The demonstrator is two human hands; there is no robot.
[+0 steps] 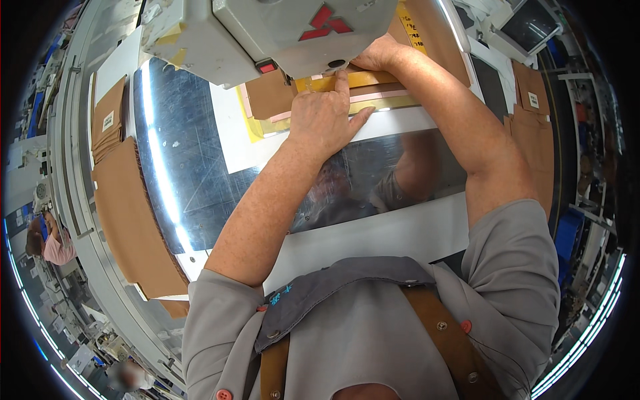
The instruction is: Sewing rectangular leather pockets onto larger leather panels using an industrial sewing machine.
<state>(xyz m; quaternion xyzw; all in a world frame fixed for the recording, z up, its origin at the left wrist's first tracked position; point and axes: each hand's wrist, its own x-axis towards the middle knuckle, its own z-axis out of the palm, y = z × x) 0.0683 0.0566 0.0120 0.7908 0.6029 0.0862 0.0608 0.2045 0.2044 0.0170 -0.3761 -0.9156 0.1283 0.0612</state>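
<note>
Beneath the grey head of a sewing machine (313, 33), a flat yellow-edged template (393, 101) lies with brown fabric (270, 97) in it. My left hand (321, 120) rests over the template's near side, its index finger stretched out to a yellow strip (373, 80) and its thumb spread to the right. Nothing is visible in that hand. My right hand (377, 55) reaches in at the far side, beside the strip and more brown fabric (440, 57). The machine head partly covers its fingers, so what they touch is hidden.
A shiny metal plate (193, 120) spreads around the template, with a white sheet (233, 143) on it. Stacks of brown fabric pieces stand at the left (133, 220) and right (533, 147). A monitor (530, 27) is at the far right. Another person (57, 247) sits off to the left.
</note>
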